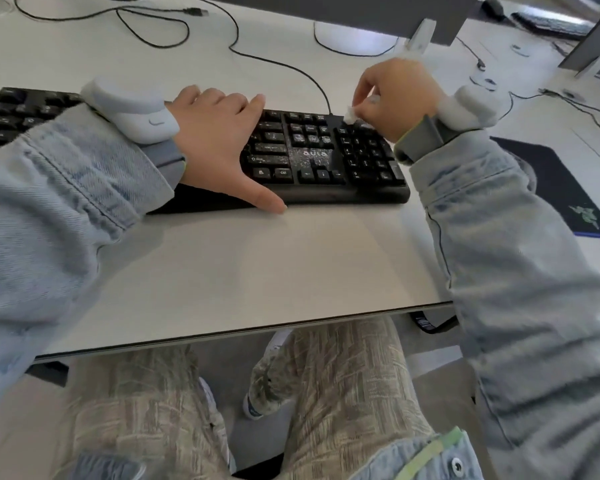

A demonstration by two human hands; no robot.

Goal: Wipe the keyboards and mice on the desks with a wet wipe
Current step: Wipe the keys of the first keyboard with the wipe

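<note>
A black keyboard (321, 157) lies across the middle of the white desk (257, 265). My left hand (219, 140) rests flat on its left half, fingers straight and thumb stretched down past the front edge. My right hand (395, 98) hovers over the number pad at the keyboard's right end and pinches a small white wet wipe (351, 114), which touches the top keys there. A second black keyboard (18, 112) shows at the far left, partly hidden by my left sleeve. No mouse is in clear view near me.
A black mouse pad (565, 188) lies to the right, partly under my right sleeve. Black cables (281, 64) run across the back of the desk. A monitor foot (357, 39) stands behind the keyboard. Another keyboard and mouse (534, 19) sit at the far right desk.
</note>
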